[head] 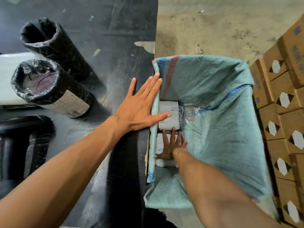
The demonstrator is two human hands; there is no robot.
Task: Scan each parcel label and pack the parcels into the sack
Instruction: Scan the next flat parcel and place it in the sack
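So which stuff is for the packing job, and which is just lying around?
For the job:
sack
white parcels in the sack
black tube parcels
left hand
right hand

Just lying around:
cardboard boxes
paper scraps on the floor

One head-worn wide-angle view looks steeply down from close above, straight into the open sack, with the dark surface at its left
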